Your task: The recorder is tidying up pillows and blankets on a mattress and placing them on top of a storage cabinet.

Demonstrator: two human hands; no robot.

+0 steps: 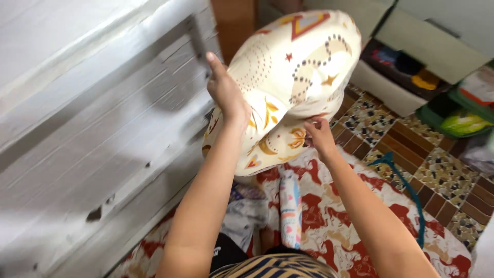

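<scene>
Both arms are up and out, and the cream patterned pillow (pixel 288 87) hangs in the air in front of the person, held clear of the red-and-cream floral bedding (pixel 334 216) below. The left hand (pixel 226 92) lies flat against the pillow's left side, fingers stretched upward, pressing rather than clutching. The right hand (pixel 319 136) sits lower, at the bottom edge, fingers pinched shut on a fold of the cover. So the pillow looks lifted and plump, but not set down anywhere yet; placing it looks like the part left. Just left of the left hand runs a white panelled wall (pixel 87 128); well right of the right hand, open cardboard boxes (pixel 411 67) sit on the tiled floor (pixel 406 149).
</scene>
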